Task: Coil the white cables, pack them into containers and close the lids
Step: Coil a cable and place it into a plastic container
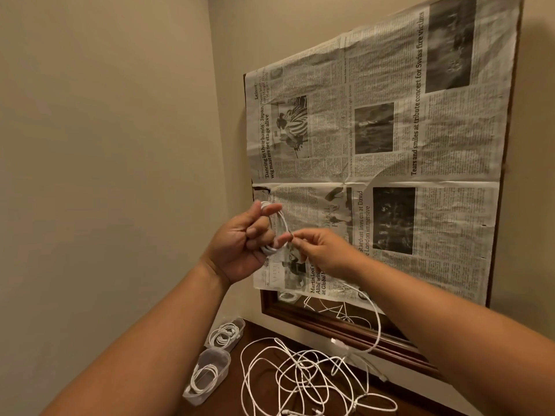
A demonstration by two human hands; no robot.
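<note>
Two containers [224,334], one coiled cable apiece, at 7 o'clock on bench [228,400]. One coil [280,223], centre frame, gripped around left hand's [243,244] curled fingers; right hand [321,253], at its 3 o'clock, pinched the tail. Loose tangle [300,379] at 6 o'clock. Risk: tail snagging the tangle, dragging loops off.

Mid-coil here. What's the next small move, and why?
Probably one more wrap: the right hand should carry the white cable it pinches around the coil gripped in the left hand. A long length hangs loose below the right hand, so the coil looks unfinished and not ready to pack.
</note>
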